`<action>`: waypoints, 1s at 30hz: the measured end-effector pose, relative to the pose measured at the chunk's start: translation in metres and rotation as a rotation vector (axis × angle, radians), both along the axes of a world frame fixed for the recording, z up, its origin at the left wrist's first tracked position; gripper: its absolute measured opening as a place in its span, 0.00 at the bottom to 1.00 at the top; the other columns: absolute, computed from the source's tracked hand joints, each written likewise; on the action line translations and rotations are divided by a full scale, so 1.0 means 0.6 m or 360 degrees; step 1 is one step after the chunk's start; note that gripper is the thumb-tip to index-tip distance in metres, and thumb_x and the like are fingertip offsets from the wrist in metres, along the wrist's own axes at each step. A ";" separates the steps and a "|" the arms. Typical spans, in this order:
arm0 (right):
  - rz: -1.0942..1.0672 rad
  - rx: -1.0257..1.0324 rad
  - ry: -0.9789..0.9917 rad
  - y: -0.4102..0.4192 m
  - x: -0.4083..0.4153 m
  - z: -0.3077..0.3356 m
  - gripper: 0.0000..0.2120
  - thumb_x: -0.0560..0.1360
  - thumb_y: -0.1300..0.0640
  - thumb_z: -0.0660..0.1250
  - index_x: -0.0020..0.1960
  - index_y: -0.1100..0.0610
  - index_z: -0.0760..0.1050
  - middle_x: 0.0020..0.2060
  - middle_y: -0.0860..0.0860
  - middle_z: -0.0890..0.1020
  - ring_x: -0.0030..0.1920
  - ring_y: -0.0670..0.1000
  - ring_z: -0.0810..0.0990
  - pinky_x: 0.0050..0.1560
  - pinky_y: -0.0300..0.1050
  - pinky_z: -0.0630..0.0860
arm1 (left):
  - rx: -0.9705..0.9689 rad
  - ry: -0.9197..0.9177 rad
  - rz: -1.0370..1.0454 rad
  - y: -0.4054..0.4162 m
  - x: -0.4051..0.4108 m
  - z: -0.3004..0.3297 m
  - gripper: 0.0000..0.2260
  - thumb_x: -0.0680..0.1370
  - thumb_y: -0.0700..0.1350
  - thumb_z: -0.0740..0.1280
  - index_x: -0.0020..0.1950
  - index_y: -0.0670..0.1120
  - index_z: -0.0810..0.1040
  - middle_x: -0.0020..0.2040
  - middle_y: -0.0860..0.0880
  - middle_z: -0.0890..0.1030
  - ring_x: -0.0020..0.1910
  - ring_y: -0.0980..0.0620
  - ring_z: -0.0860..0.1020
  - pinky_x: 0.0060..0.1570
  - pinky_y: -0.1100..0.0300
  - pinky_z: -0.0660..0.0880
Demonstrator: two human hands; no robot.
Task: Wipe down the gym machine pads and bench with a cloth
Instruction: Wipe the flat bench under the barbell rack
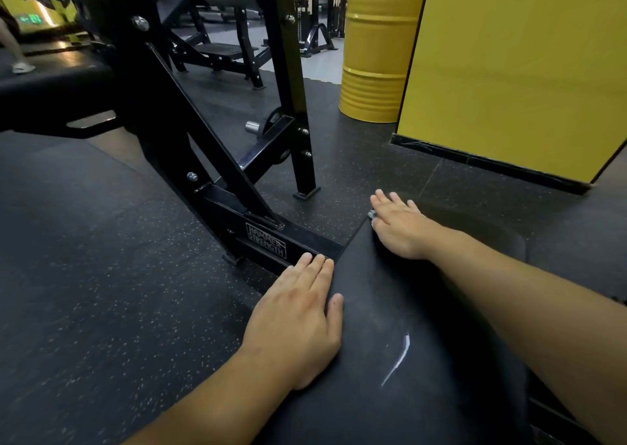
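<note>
Far left, dark speckled floor (84, 275), rubber, flecked pale. Above it, black frame (217, 179) slanting down to a base bar with a label plate (266, 241) reading HAMMER STRENGTH. Behind the frame, another bench (220, 52) further back.

Next, left hand (295, 322) flat on the near left edge of the pad (390, 325), fingers straight and together, tips reaching over the edge toward the label plate, thumb lying on the pad top. Nothing gripped there, just pressing down.

Centre now: pad black and smooth, with one bright glint of light on its surface.

Moving right, right hand (400, 227) at the far end of the pad, palm down, fingers stretched forward over the rim. Peeking out at its left side, a small scrap of grey-and-white cloth (372, 214), trapped under the palm against the pad's far corner. Most of the cloth hidden; fingers look laid flat rather than curled round it.

Further right, yellow drum (376, 47) standing on the floor, then yellow wall (515, 64) with a black skirting along its foot.
</note>
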State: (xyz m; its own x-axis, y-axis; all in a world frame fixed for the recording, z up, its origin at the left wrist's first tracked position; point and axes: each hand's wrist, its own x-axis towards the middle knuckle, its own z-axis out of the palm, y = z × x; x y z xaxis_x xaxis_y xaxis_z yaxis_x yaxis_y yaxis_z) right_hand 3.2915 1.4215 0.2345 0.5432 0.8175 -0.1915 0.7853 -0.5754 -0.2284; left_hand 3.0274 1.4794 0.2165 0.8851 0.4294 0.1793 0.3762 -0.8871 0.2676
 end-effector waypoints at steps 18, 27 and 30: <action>0.0399 -0.0006 -0.0083 -0.078 -0.094 0.005 0.29 0.86 0.50 0.47 0.84 0.52 0.40 0.82 0.46 0.39 0.80 0.45 0.35 0.79 0.44 0.35 | -0.0019 0.0036 0.0114 0.002 0.000 -0.006 0.32 0.84 0.61 0.47 0.85 0.48 0.50 0.84 0.53 0.53 0.82 0.58 0.45 0.80 0.62 0.41; 0.0093 0.0030 0.0040 0.006 -0.051 -0.008 0.29 0.86 0.53 0.46 0.83 0.57 0.40 0.82 0.52 0.40 0.82 0.54 0.39 0.80 0.51 0.37 | -0.0124 -0.0002 0.0095 0.005 -0.004 -0.004 0.26 0.86 0.53 0.48 0.84 0.49 0.51 0.83 0.55 0.55 0.82 0.60 0.46 0.77 0.67 0.39; 0.0338 0.0089 0.0037 -0.051 -0.136 -0.004 0.29 0.86 0.52 0.48 0.84 0.55 0.41 0.82 0.49 0.40 0.81 0.50 0.37 0.79 0.47 0.35 | -0.0102 0.0003 0.0115 0.005 -0.004 -0.004 0.26 0.86 0.52 0.48 0.84 0.49 0.52 0.83 0.54 0.56 0.82 0.59 0.47 0.76 0.67 0.39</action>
State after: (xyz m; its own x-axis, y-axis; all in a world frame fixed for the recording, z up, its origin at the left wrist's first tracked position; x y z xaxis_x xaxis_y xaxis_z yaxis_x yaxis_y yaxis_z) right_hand 3.2102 1.3909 0.2322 0.3537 0.9228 -0.1530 0.8818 -0.3835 -0.2747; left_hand 3.0251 1.4821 0.2141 0.8518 0.5027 0.1476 0.4392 -0.8388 0.3218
